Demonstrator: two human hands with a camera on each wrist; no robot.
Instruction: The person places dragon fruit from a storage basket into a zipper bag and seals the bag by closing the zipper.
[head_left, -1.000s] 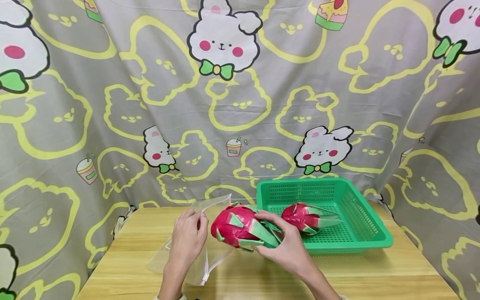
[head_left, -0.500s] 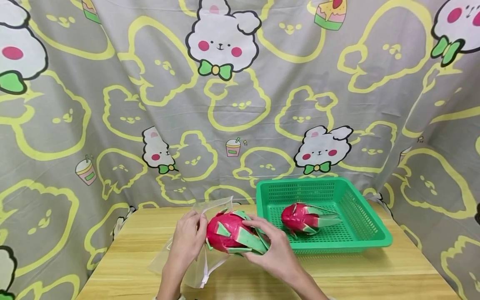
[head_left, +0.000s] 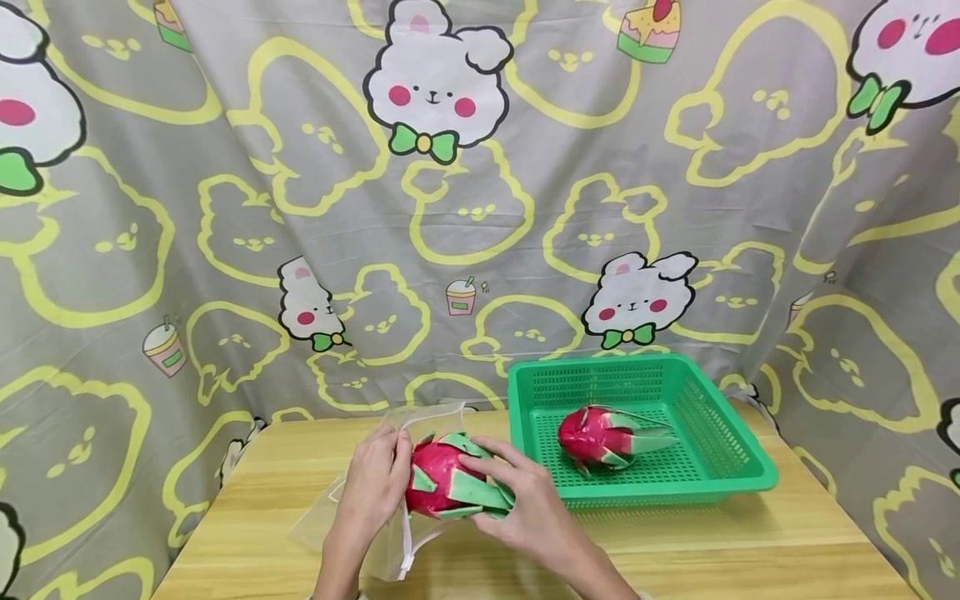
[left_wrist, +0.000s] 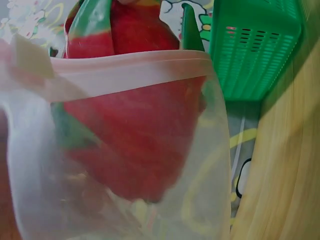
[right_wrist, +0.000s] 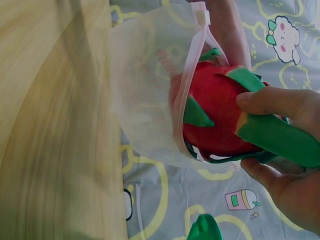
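Observation:
My right hand (head_left: 527,500) grips a red dragon fruit (head_left: 437,477) by its green-scaled end, thumb and fingers around it. The fruit's other end sits inside the mouth of a translucent slider zip bag (right_wrist: 150,75), showing red through the film in the left wrist view. My left hand (head_left: 372,471) holds the bag's far rim, its fingers curled at the edge. The white slider (right_wrist: 202,16) is at one end of the parted zip strip. A second dragon fruit (head_left: 596,437) lies in the green basket (head_left: 738,442).
The basket stands on the wooden table (head_left: 675,550) at the right, close behind my right hand. A patterned grey curtain (head_left: 480,208) hangs along the table's back edge and both sides.
My right hand has moved left with the dragon fruit, whose leading end has gone into the bag mouth. My left hand stays at the bag's rim. The basket's fruit has not moved.

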